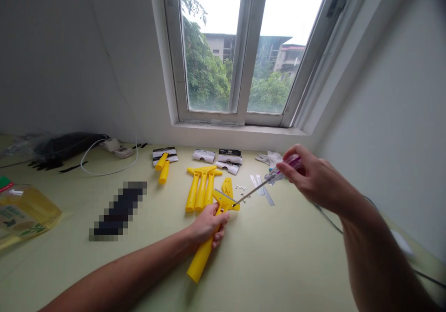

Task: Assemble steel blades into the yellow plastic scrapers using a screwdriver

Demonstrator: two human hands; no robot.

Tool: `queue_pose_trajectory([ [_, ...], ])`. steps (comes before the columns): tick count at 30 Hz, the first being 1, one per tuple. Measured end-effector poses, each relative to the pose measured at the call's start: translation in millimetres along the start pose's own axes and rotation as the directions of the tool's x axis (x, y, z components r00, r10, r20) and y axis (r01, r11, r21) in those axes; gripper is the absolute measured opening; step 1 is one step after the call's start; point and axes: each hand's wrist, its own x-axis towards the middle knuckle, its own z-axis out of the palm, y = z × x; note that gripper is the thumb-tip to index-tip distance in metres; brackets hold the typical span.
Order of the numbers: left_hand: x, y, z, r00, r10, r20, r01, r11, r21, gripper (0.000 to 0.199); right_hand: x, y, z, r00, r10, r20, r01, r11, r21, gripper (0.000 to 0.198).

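My left hand (209, 226) is wrapped round the handle of a yellow scraper (200, 261), whose head with a metal blade points away from me. In my right hand (313, 175) is a screwdriver (251, 192) with a clear and purple handle. Its tip meets the scraper head near a screw spot; whether it sits in a screw is too small to tell. Just beyond lie several yellow scraper handles (201, 193) side by side and a loose yellow head plate (227, 186). Small screws and nuts (240, 187) are scattered beside flat metal blades (265, 193).
Black and white cardboard packages (230, 156) lie at the back below the window. Two yellow tubes (163, 172) rest left of them. A white glove (270, 159) is at the back right. A bottle of yellow liquid (28, 214), a blurred dark object (120, 207) and a white cable (104, 173) are on the left.
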Motion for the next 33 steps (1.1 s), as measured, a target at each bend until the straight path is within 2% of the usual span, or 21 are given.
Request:
queue_pose_trajectory([
  [3, -0.3, 0.3, -0.4, 1.0, -0.007, 0.02, 0.007, 1.0, 0.014, 0.036, -8.7, -0.8, -9.3, 0.967, -0.231, 0.11, 0.204, 0.955, 0.214, 0.015],
  [5, -1.2, 1.4, 0.6, 1.0, 0.001, 0.031, -0.001, 1.0, 0.009, 0.033, -12.6, -4.7, -13.1, 0.944, -0.315, 0.094, 0.275, 0.913, 0.302, 0.01],
  [6, -1.5, 2.0, 1.2, 0.999, 0.008, 0.032, -0.008, 1.0, 0.006, 0.033, -13.1, -7.3, -13.1, 0.947, -0.313, 0.076, 0.274, 0.908, 0.318, 0.01],
  [8, -1.8, 2.5, 2.1, 1.0, 0.008, 0.029, -0.009, 1.0, 0.007, 0.032, -10.7, -12.4, -8.9, 0.975, -0.218, 0.029, 0.202, 0.939, 0.28, 0.016],
  [11, -0.4, 0.8, 1.7, 1.0, -0.001, 0.006, 0.001, 1.0, 0.002, 0.033, -2.1, -15.4, 3.4, 0.993, 0.003, -0.12, -0.001, 1.0, 0.018, 0.028],
  [13, 1.1, -1.2, 1.0, 1.0, -0.003, -0.014, 0.003, 1.0, -0.018, 0.036, 2.5, -13.1, 8.8, 0.967, 0.065, -0.248, -0.113, 0.977, -0.182, 0.034],
  [14, 1.8, -2.2, 0.8, 1.0, -0.006, -0.027, 0.005, 1.0, -0.029, 0.037, 3.4, -11.0, 9.3, 0.962, 0.057, -0.265, -0.12, 0.966, -0.23, 0.036],
  [16, 2.5, -3.4, 0.9, 0.999, -0.014, -0.053, 0.012, 0.999, -0.043, 0.038, 2.4, -6.1, 5.4, 0.981, -0.014, -0.193, -0.022, 0.982, -0.186, 0.031],
  [19, 2.4, -3.7, 2.0, 0.996, -0.023, -0.087, 0.018, 0.998, -0.059, 0.038, -2.7, 0.0, -5.3, 0.981, -0.193, -0.012, 0.194, 0.977, 0.086, 0.017],
  [21, 2.0, -3.7, 3.1, 0.995, -0.026, -0.092, 0.019, 0.997, -0.075, 0.039, -4.4, 1.7, -8.7, 0.971, -0.24, 0.011, 0.231, 0.947, 0.224, 0.021],
  [24, 1.6, -4.7, 4.3, 0.996, -0.016, -0.09, 0.008, 0.996, -0.09, 0.04, -1.1, 0.7, -2.6, 0.988, -0.14, -0.058, 0.151, 0.95, 0.273, 0.024],
  [27, 2.1, -6.8, 4.3, 0.995, 0.022, -0.094, -0.032, 0.994, -0.104, 0.04, 6.0, -0.4, 9.8, 0.984, 0.056, -0.171, -0.045, 0.997, 0.068, 0.037],
  [29, 2.9, -8.0, 3.5, 0.993, 0.034, -0.11, -0.047, 0.992, -0.113, 0.039, 9.9, 1.5, 15.1, 0.967, 0.13, -0.221, -0.155, 0.983, -0.1, 0.04],
  [31, 3.5, -8.8, 2.5, 0.992, 0.044, -0.12, -0.058, 0.991, -0.117, 0.038, 11.8, 6.3, 15.7, 0.968, 0.13, -0.214, -0.162, 0.977, -0.139, 0.037],
  [33, 3.7, -8.8, 1.9, 0.992, 0.059, -0.109, -0.071, 0.991, -0.115, 0.037, 11.7, 12.9, 12.3, 0.987, 0.076, -0.143, -0.08, 0.997, -0.02, 0.031],
])
